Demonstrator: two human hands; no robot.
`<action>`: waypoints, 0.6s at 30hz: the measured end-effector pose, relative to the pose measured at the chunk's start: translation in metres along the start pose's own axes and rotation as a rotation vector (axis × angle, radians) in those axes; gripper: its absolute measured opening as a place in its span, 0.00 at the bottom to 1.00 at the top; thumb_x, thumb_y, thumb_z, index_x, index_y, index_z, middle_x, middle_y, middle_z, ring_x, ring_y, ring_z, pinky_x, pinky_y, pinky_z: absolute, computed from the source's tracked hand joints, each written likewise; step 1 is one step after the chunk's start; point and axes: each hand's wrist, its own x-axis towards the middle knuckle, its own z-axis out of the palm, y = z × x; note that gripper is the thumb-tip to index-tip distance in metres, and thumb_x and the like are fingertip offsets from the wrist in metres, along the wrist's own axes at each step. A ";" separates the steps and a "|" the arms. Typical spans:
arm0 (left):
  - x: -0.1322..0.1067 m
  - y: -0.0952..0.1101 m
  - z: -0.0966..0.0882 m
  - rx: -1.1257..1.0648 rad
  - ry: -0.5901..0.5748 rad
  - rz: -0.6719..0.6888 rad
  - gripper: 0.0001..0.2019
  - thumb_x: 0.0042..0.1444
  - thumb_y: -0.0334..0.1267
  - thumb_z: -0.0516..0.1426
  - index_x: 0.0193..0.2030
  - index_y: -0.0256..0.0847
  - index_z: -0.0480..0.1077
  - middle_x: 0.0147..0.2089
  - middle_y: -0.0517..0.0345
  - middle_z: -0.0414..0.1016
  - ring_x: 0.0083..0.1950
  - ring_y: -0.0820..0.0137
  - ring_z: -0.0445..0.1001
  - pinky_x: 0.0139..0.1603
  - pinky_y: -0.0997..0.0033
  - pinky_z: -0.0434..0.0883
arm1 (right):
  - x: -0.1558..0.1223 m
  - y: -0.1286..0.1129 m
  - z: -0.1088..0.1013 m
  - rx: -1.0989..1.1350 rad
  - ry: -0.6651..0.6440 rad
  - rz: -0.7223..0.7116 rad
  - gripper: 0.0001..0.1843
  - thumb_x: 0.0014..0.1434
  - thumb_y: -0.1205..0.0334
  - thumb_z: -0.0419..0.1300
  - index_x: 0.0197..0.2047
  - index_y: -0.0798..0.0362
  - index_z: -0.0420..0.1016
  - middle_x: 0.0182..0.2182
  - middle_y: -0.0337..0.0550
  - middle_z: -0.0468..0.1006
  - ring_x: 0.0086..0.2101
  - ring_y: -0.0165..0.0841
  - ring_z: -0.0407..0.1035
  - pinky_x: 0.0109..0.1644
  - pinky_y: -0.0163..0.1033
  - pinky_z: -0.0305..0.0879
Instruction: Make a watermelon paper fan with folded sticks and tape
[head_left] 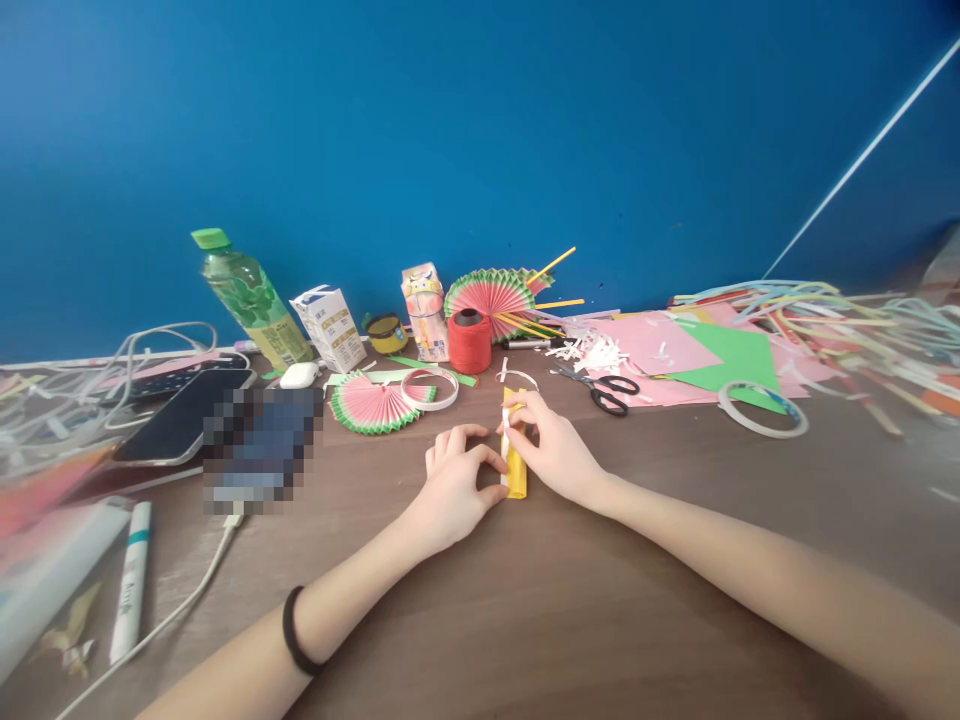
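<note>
A narrow piece of folded yellow paper (517, 478) lies on the brown table, with a white strip (505, 432) along its left edge. My left hand (457, 490) grips the lower left side of the paper with bent thumb and index finger. From the right, my right hand (559, 450) pinches the upper part at the white strip, its fingers closed over it. Just behind the hands are a roll of white tape (433, 404), a pleated watermelon-patterned paper fan (379, 403) and a red spool of thread (470, 345).
Black scissors (611, 393) lie right of the hands, before pink and green paper sheets (724, 355) and white scraps (596, 352). Another tape roll (763, 410) is farther right. Left stand a green-capped bottle (251, 300) and a carton (330, 328); a phone (266, 445) trails a white cable (191, 600).
</note>
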 end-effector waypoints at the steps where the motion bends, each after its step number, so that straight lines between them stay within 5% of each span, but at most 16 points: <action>1: 0.000 -0.001 0.000 0.000 0.000 0.008 0.06 0.47 0.34 0.59 0.33 0.45 0.70 0.55 0.58 0.60 0.59 0.57 0.53 0.57 0.51 0.54 | 0.001 0.001 0.000 -0.004 0.000 0.001 0.10 0.55 0.66 0.50 0.43 0.49 0.60 0.33 0.38 0.76 0.36 0.34 0.69 0.43 0.41 0.61; 10: -0.004 0.001 0.000 -0.017 0.041 0.108 0.06 0.48 0.30 0.58 0.34 0.45 0.70 0.49 0.58 0.66 0.53 0.61 0.59 0.54 0.53 0.57 | 0.005 0.006 -0.002 0.107 -0.004 0.082 0.14 0.52 0.65 0.57 0.43 0.49 0.64 0.28 0.34 0.77 0.34 0.33 0.70 0.46 0.42 0.60; 18: -0.009 0.000 0.002 0.043 0.078 0.228 0.07 0.50 0.31 0.57 0.36 0.46 0.70 0.42 0.61 0.72 0.50 0.64 0.62 0.51 0.58 0.59 | 0.008 0.006 -0.005 0.120 0.015 0.088 0.03 0.52 0.65 0.57 0.33 0.50 0.70 0.30 0.37 0.77 0.35 0.34 0.72 0.44 0.41 0.62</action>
